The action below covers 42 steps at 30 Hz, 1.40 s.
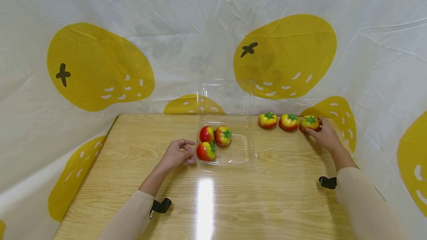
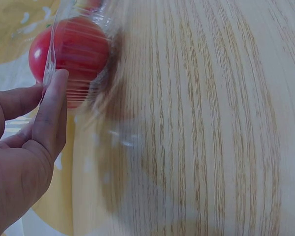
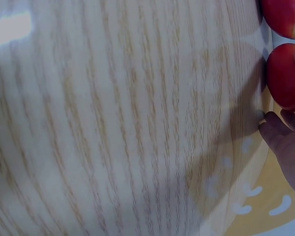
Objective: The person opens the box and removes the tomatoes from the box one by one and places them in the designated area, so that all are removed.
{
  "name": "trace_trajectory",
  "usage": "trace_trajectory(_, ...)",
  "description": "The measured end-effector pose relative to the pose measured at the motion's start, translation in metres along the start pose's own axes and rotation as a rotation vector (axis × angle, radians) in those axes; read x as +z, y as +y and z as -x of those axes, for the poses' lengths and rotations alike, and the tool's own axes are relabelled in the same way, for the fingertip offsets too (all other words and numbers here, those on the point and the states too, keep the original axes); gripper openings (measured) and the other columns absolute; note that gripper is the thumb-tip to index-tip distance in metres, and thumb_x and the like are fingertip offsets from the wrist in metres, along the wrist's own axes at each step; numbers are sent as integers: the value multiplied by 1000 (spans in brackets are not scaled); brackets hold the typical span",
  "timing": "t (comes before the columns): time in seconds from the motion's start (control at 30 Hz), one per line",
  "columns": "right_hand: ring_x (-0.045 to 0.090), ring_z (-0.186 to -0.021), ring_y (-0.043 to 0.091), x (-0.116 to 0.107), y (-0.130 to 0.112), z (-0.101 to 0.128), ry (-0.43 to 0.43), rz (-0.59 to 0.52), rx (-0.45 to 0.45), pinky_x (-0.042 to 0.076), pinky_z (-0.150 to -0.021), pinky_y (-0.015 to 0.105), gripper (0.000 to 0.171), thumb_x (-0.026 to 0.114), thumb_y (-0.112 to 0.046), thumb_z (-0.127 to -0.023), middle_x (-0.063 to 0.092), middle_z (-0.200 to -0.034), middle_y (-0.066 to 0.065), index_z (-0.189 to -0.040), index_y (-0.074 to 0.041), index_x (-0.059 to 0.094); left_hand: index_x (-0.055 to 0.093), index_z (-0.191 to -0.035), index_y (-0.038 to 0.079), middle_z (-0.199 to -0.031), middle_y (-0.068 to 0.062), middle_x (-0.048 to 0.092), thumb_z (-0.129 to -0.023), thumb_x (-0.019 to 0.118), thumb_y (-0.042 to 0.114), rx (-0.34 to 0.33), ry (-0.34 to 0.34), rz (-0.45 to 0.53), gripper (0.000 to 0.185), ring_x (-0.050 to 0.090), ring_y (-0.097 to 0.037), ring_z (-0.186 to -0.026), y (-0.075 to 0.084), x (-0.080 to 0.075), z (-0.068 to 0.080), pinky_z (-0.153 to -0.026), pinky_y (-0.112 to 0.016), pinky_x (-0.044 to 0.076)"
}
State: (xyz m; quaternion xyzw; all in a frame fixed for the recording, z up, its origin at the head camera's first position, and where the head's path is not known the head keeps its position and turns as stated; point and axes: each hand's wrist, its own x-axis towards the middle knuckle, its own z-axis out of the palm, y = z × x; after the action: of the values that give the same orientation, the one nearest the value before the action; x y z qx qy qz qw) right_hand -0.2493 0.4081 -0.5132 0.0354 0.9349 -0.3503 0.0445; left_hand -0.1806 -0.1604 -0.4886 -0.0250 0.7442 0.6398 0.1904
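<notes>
A clear plastic clamshell container [image 1: 241, 147] lies on the table with its lid raised at the back. Three red-and-yellow tomatoes with green leafy tops sit in its left half, one at the front [image 1: 205, 152]. My left hand [image 1: 176, 153] pinches the container's left rim [image 2: 50, 64] between thumb and fingers. At the back right, my right hand [image 1: 326, 136] holds the rightmost tomato [image 1: 310, 122] of a row of three, thumb on one side and fingers on the other. The right wrist view shows this tomato's red underside [image 3: 284, 78], partly cut off by the frame.
Two more tomatoes, a middle one [image 1: 288, 122] and a left one [image 1: 267, 120], stand along the back edge, right of the container. Behind the wooden table [image 1: 267, 195] hangs a white cloth [image 1: 193, 54] printed with yellow fruit. The container's lid [image 1: 225, 99] leans up before it.
</notes>
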Motion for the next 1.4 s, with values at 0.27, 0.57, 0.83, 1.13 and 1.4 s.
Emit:
trace_trajectory(0.27,28,-131,57,-1,0,3,-3,-30,7,29,-106,69,97,51,-49,-96,16,-148,42,-149,10,-3,58,-123,-2,-92,-16,58,-88,64,-4,0,21,-13,36,69,-23,-70,-6,1,-4,-72,-42,62)
trace_trajectory(0.57,27,-132,59,-7,-5,15,49,-76,-26,33,-103,71,93,52,-46,-96,13,-151,40,-150,8,0,56,-124,-5,-93,-19,57,-88,62,-7,-12,3,-12,37,69,-24,-71,-4,0,-4,-78,-49,60)
trace_trajectory(0.83,23,-135,58,-12,-15,32,108,-57,-65,30,-101,73,92,54,-47,-95,9,-157,31,-153,2,1,59,-121,-2,-91,-17,58,-87,65,-5,10,36,-21,35,69,-22,-69,-7,1,-3,-75,-47,61)
trace_trajectory(1.13,30,-132,56,-10,-43,49,184,-1,-165,32,-100,73,89,62,-43,-92,20,-153,32,-152,1,13,60,-119,-2,-88,-15,58,-86,63,-8,18,50,-22,33,68,-22,-68,-5,2,-1,-73,-45,62)
trace_trajectory(1.4,32,-131,52,2,-75,61,159,13,-242,32,-100,72,84,67,-38,-90,31,-147,33,-150,1,21,60,-120,-1,-88,-14,58,-86,65,-6,15,45,-26,34,68,-20,-67,-6,2,-2,-71,-44,62)
